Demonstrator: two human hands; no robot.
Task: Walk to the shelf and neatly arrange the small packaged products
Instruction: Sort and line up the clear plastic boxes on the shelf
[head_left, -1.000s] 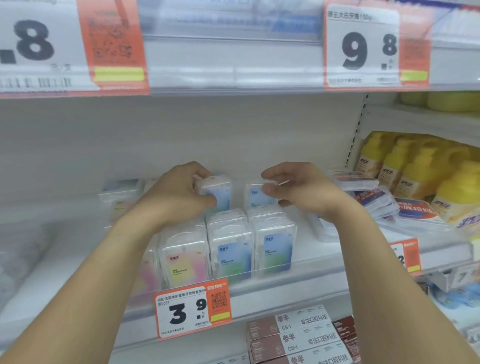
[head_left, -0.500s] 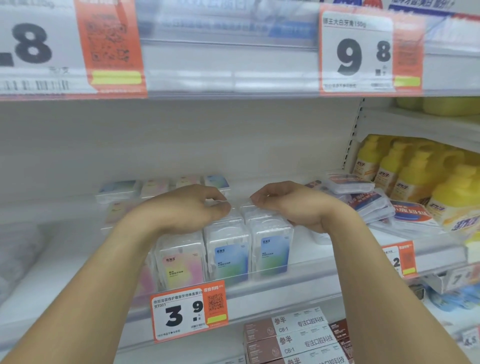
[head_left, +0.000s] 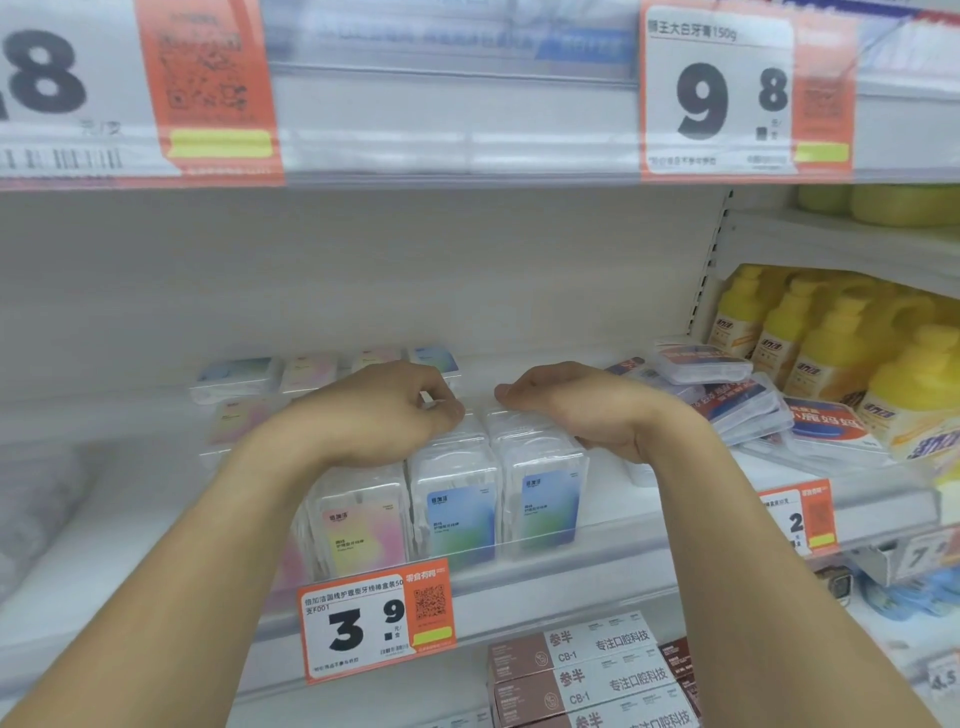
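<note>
Small clear floss boxes stand in three rows at the shelf front: a pink-label row (head_left: 358, 530), a blue-label middle row (head_left: 460, 525) and a blue-label right row (head_left: 548, 506). My left hand (head_left: 384, 410) rests over the back of the pink and middle rows, its fingers curled round the white corner of a floss box (head_left: 427, 399). My right hand (head_left: 566, 405) lies palm down on the rear of the right row, fingers bent over the tops; what is under it is hidden. More of these boxes lie flat (head_left: 236, 376) at the back left.
The shelf's clear front lip (head_left: 597, 535) carries a 3.9 price tag (head_left: 374, 621). Flat red-and-blue packs (head_left: 753, 410) are piled loosely at the right, next to yellow bottles (head_left: 831, 353). Brown cartons (head_left: 582, 670) fill the shelf below. The upper shelf edge (head_left: 467, 150) hangs close overhead.
Both hands, which held a floss box each above the rows a second ago, have come down onto the rows. They have stayed there for the last half second.
</note>
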